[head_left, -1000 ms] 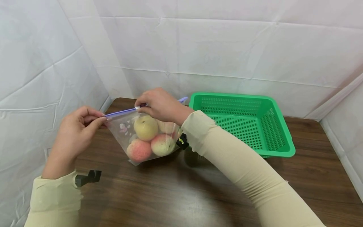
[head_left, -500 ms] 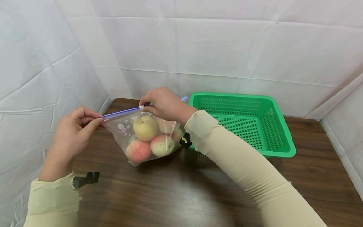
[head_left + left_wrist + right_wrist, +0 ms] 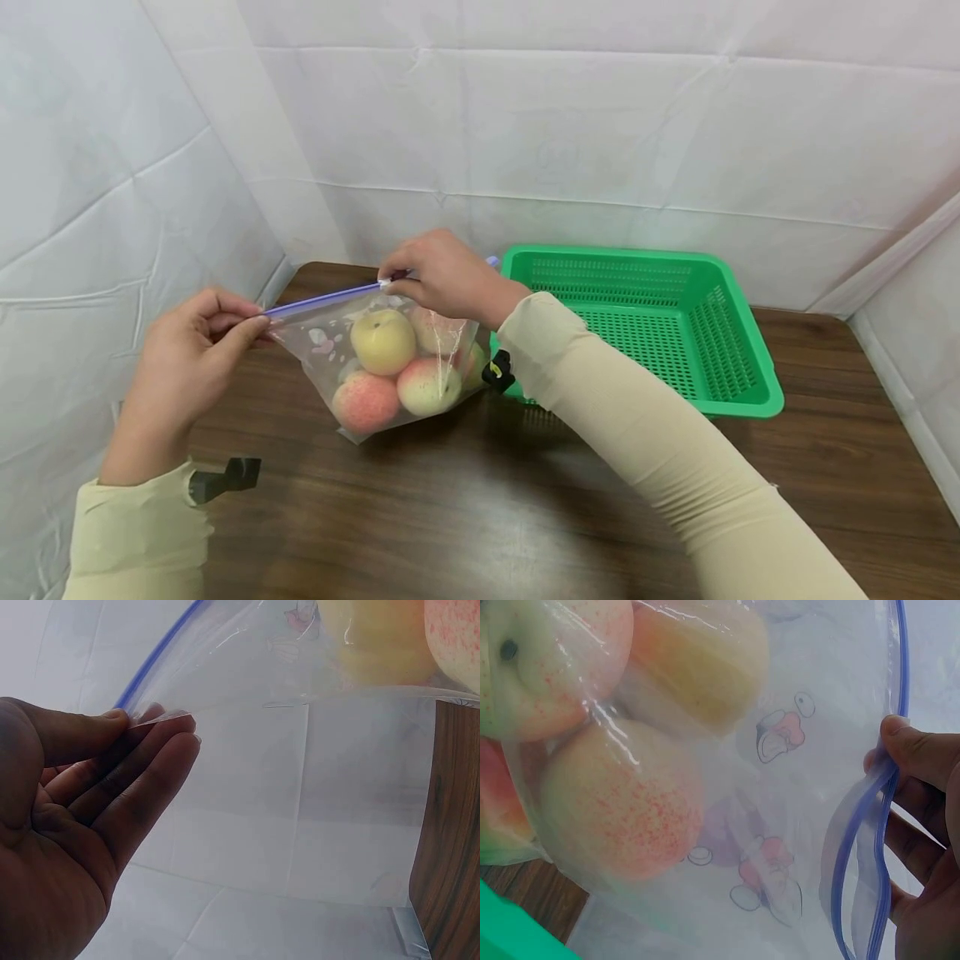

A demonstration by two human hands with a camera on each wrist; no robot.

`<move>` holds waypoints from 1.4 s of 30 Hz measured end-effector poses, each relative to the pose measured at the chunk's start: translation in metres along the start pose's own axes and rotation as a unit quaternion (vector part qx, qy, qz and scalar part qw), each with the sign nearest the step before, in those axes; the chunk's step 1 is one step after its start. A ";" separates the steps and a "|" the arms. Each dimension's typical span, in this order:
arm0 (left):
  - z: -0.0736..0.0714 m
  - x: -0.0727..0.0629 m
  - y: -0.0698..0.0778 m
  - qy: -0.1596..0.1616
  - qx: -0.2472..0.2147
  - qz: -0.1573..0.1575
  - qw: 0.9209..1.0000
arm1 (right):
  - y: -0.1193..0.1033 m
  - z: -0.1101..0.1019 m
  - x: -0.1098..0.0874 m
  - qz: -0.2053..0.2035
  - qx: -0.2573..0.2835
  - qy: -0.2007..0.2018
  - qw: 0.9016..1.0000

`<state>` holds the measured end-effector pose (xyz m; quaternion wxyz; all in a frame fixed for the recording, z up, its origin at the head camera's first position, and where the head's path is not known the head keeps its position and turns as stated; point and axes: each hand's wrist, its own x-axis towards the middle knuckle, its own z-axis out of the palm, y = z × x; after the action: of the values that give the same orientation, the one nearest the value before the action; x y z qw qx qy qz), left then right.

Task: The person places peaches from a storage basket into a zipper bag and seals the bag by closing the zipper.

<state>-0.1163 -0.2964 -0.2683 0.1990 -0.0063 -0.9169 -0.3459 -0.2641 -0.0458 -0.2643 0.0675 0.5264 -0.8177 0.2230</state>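
Note:
A clear zip bag (image 3: 318, 367) holds several peaches (image 3: 383, 342), yellow and blushed red. Its bottom hangs close over the table; whether it touches cannot be told. At the bag's left top corner, my left hand (image 3: 187, 358) pinches the end of the blue-purple zip strip (image 3: 322, 299) between thumb and fingers. My right hand (image 3: 450, 275) pinches the small white slider (image 3: 385, 283) partway along that strip. Seen from the right wrist, the strip is pressed together on one side of my right hand (image 3: 930, 787), while its two edges (image 3: 844, 855) stand apart on the other.
A green perforated basket (image 3: 757, 367) stands on the brown wooden table (image 3: 465, 517), right of the bag and partly behind my right forearm. White sheeting (image 3: 570, 125) hangs behind and along both sides.
My right hand has slid a little to the right along the strip, the slider moving with it. My left hand has drawn slightly left and down, stretching the bag's top edge.

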 end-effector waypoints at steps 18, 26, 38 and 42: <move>-0.001 0.002 -0.003 0.004 0.001 0.002 1.000 | 0.015 -0.006 -0.009 0.023 0.001 -0.008 1.000; -0.002 0.003 -0.005 -0.003 0.006 -0.003 1.000 | 0.020 -0.008 -0.013 0.037 -0.006 -0.012 0.999; -0.001 0.003 -0.006 0.003 0.004 0.003 1.000 | 0.029 -0.011 -0.020 0.052 0.001 -0.007 0.999; -0.001 0.002 -0.006 0.006 0.005 0.002 1.000 | 0.031 -0.012 -0.023 0.061 0.011 -0.005 0.998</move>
<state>-0.1188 -0.3015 -0.2705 0.2055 -0.0053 -0.9175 -0.3406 -0.2834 -0.0107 -0.2712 0.0439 0.4771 -0.8462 0.2334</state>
